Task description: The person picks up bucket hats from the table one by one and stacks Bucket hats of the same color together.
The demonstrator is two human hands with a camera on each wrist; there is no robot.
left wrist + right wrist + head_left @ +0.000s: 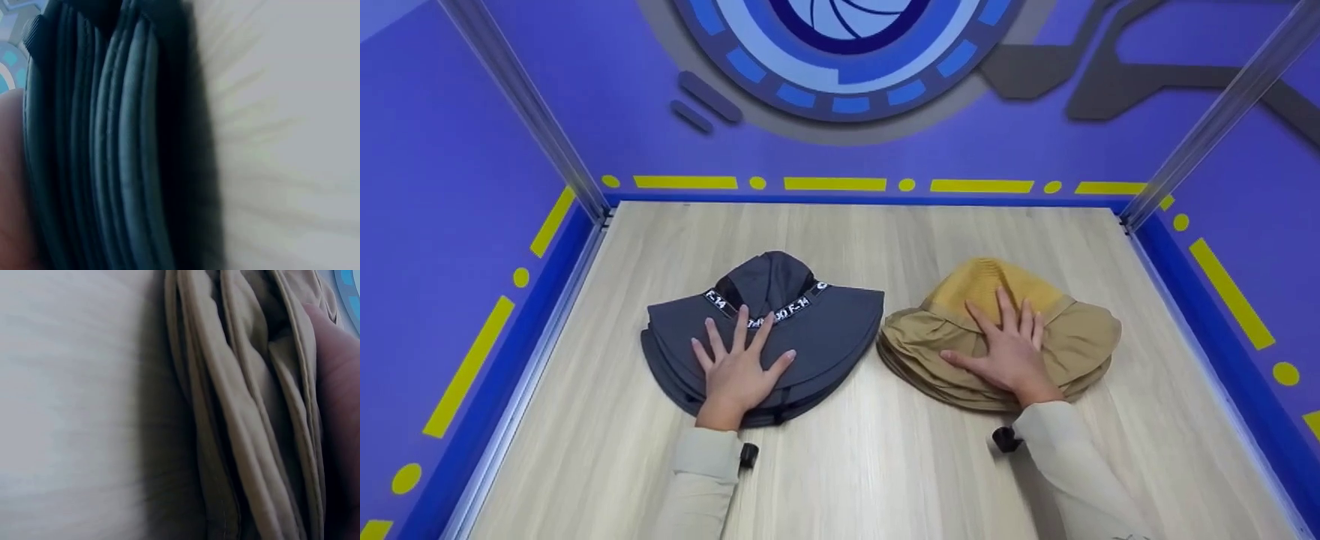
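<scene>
Two folded stacks of sun hats lie side by side on the table. On the left is a dark grey hat stack (825,337) with a black-and-white lettered band round the crown. My left hand (739,379) rests on its brim, fingers spread. To the right lies a tan hat stack (1080,337) with a yellow-mustard crown. My right hand (1009,356) lies on it with spread fingers reaching onto the crown. Layered dark brim edges (124,140) fill the left wrist view beside part of the hand. In the right wrist view, layered tan brim edges (236,394) stand beside the thumb.
A pale wood-grain table (840,480) carries both stacks. Blue-purple panels (885,161) with yellow dashes enclose it at the back and both sides. Metal posts (547,142) rise at the back corners. Small black devices (748,455) sit at both wrists.
</scene>
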